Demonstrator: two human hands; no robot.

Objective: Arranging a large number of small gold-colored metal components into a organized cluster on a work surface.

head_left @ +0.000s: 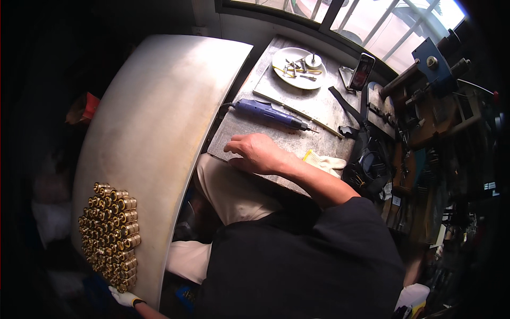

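Many brass fittings (129, 216), lower left: prob. rigid, heavy-ish, slick; grab barrel sides. Gloved L hand (123, 296) by them, bare R hand (255, 152) mid-frame; can't tell either grip.

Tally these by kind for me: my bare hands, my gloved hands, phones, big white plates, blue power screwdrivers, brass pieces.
Bare right hand: 1
Gloved left hand: 1
Phone: 1
Big white plate: 1
Blue power screwdriver: 1
Total: 5, leaving out the brass pieces, too tightly clustered to count exactly.
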